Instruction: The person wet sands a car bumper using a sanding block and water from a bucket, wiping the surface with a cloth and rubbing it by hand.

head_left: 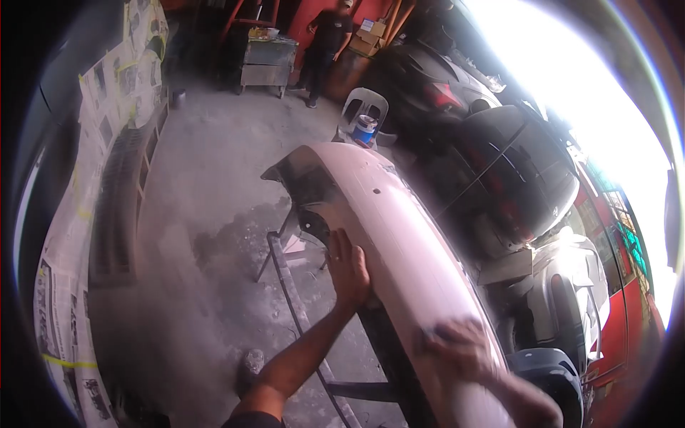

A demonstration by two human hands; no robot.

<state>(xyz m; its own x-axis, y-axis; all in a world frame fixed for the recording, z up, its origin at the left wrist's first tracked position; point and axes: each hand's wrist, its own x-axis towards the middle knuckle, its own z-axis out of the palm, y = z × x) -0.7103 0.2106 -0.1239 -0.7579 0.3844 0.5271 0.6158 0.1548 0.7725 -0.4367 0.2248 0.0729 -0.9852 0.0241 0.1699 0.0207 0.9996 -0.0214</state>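
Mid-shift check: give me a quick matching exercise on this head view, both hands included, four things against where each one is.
Things:
1. left hand
2. right hand
3. blue container
4. newspaper sheets

Places:
A. at the pale chair, beyond the far end of the long panel
B. down the picture's left side, with strips of yellow tape
C. on the panel's pale pink face, blurred
D. at the panel's left edge, fingers extended

Pairs: 1-D, 2-C, 3-A, 4-B
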